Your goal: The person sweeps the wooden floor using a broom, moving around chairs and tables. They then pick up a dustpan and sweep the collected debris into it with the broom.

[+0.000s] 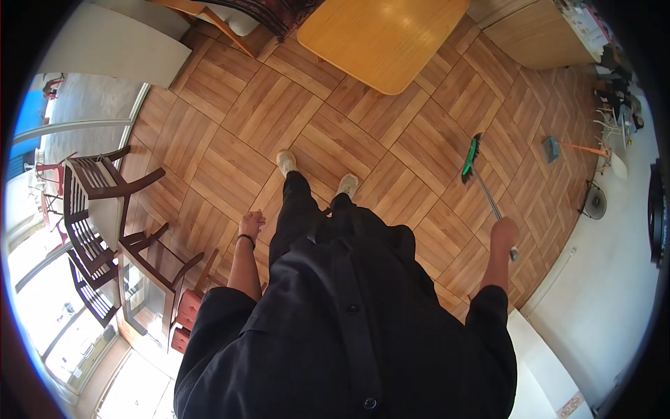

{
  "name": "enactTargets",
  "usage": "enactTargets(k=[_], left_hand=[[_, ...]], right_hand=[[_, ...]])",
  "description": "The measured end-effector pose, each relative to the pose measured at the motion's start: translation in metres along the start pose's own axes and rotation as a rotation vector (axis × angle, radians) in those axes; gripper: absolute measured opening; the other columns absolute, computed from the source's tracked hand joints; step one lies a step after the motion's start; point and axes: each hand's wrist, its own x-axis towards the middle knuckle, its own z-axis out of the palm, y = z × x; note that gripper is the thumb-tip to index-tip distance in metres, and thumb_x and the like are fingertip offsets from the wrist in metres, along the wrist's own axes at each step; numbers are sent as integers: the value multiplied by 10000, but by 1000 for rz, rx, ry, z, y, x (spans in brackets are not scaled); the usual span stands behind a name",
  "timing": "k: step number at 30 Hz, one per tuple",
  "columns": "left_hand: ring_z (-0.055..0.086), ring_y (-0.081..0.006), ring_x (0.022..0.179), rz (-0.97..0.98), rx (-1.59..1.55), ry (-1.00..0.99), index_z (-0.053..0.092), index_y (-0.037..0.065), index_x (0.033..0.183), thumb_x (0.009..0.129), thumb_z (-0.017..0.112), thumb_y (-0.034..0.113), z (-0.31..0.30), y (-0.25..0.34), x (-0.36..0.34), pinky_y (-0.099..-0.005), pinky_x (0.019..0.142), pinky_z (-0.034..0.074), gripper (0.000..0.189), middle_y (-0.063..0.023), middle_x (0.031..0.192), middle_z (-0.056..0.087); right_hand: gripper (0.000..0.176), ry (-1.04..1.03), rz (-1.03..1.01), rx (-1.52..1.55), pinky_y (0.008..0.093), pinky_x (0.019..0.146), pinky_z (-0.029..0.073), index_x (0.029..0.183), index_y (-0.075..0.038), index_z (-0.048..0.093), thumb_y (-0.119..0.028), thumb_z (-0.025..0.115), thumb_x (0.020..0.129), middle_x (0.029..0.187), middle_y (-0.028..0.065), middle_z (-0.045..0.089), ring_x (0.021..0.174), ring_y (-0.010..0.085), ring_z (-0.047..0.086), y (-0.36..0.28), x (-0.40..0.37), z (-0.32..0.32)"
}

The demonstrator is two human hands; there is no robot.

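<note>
My right hand (504, 233) is wrapped round the grey handle of a broom (471, 159), close to the handle's end. The broom's green head with dark bristles rests on the wood-patterned floor (342, 129), ahead and to the right of my feet. On the other side, my left hand (252, 223) hangs beside my left leg, with a dark band on the wrist. Its fingers are curled loosely, and no object shows in them.
A yellow wooden table (384, 42) stands ahead. Dark wooden chairs (101, 185) and a glass-topped table (144, 297) are at the left. A dustpan (551, 149) and a round fan (594, 200) are at the right, near the white wall (593, 286).
</note>
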Motion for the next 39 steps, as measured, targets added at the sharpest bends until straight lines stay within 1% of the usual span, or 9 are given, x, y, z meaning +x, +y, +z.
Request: enactTargets(k=[10,14,16,20,26,30,34,38,39], left_hand=[[578,-153,728,-288,476,-161,585,125,931,859,534,319,-33,-5,76,-369,672,464,213,-17,827,614],[585,-152,763,-342,106,-204,585,136,942,842,562,295,-64,42,117,-349,664,466,190,-13,883,606],[585,-144,745,-266,-58,-159,583,130,925,838,561,293,-81,77,131,-331,642,455,186,-12,855,607],[585,-127,708,39,-185,-20,578,118,892,831,559,288,-121,144,132,-295,598,433,182,-10,798,607],[568,-134,671,-17,-239,51,549,121,878,825,535,307,-152,135,143,-288,557,402,193,-2,746,587],[569,-146,651,-193,-252,-40,556,113,856,839,529,317,-149,43,165,-312,565,400,206,-14,711,586],[571,-176,653,-294,-211,-242,564,113,861,848,505,322,-120,2,121,-357,591,407,218,-35,708,595],[599,-186,700,82,839,-270,570,100,898,850,465,295,-63,9,100,-364,605,445,226,-62,733,615],[606,-189,712,185,1100,-271,571,97,907,850,455,288,-52,10,97,-366,608,454,230,-69,739,620]], right_hand=[[454,-399,-181,149,414,748,465,827,34,630,-415,606,764,921,237,607,923,354,584,-124,-46,-168],[495,-434,-435,359,392,632,447,684,29,601,-461,591,750,677,176,599,675,299,594,-234,-14,-136],[549,-553,-480,302,398,768,455,953,9,626,-501,523,779,1002,223,597,946,356,574,-316,-30,-188],[462,-445,-594,393,420,802,437,962,8,627,-413,500,821,995,228,596,956,370,561,-460,-49,-232],[447,-557,-596,528,412,866,410,1063,-17,585,-357,345,900,1127,216,543,1053,347,519,-572,-76,-226],[445,-490,-597,554,412,887,397,1095,-38,573,-359,330,906,1152,209,533,1079,343,501,-558,-63,-149],[496,-546,-516,489,417,915,376,1118,-27,561,-386,298,901,1162,218,527,1090,355,493,-437,-61,-110],[681,-749,-238,407,391,968,330,1150,99,493,-508,368,866,1218,284,459,1183,373,417,-296,-31,7],[667,-657,-193,365,395,939,354,1148,77,507,-514,384,862,1203,269,482,1157,373,445,-257,-42,6]])
